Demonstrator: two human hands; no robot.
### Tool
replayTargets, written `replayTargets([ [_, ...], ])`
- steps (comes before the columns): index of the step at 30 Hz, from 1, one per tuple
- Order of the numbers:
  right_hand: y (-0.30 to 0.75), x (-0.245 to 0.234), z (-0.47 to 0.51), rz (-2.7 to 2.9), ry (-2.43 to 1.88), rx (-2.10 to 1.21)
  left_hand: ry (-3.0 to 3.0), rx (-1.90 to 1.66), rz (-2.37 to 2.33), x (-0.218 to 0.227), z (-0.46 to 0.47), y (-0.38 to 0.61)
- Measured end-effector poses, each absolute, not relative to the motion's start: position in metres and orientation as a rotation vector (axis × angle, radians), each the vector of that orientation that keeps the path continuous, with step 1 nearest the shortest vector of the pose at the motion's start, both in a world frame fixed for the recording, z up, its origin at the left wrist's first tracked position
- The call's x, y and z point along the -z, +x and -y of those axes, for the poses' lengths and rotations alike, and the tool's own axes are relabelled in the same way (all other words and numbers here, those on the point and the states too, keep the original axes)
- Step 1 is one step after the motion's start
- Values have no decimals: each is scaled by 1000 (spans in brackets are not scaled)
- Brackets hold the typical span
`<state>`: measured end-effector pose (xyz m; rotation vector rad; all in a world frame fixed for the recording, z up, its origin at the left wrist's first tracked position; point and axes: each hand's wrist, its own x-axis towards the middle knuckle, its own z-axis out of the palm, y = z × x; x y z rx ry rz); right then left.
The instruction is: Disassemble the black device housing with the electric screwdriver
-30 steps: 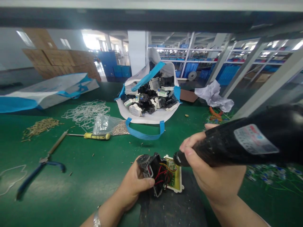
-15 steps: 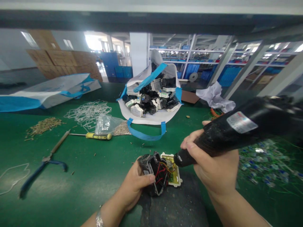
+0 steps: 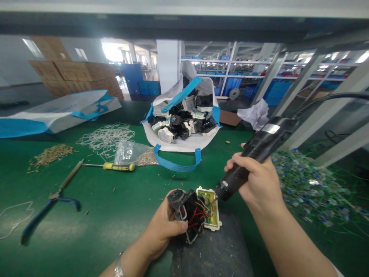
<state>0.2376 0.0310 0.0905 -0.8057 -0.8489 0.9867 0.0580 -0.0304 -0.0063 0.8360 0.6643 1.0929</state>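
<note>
My left hand (image 3: 161, 227) is wrapped round a black plastic device (image 3: 187, 211) with red and yellow wires showing inside; a white-rimmed circuit board (image 3: 211, 209) hangs open on its right side. My right hand (image 3: 258, 181) grips a black electric screwdriver (image 3: 253, 156) that slants down to the left, its tip touching the board. The device rests on a worn dark patch (image 3: 213, 250) of the green bench mat.
A white bag with blue handles (image 3: 184, 119) full of similar devices stands behind. A yellow-handled screwdriver (image 3: 115, 166), a clear bag of screws (image 3: 131, 153), blue-handled pliers (image 3: 46, 209), a screw pile (image 3: 49, 154) and white wire loops (image 3: 105, 136) lie left. Small blue-white parts (image 3: 305, 184) are heaped right.
My right hand has drawn back from the camera and lowered the screwdriver, so its tip now meets the circuit board. My left hand keeps the device in place.
</note>
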Motion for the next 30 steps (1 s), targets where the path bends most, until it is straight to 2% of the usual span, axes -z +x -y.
replayTargets([
  [30,250,-86,-50,492,-918,-1169,910,-991,-649,7,30,54],
])
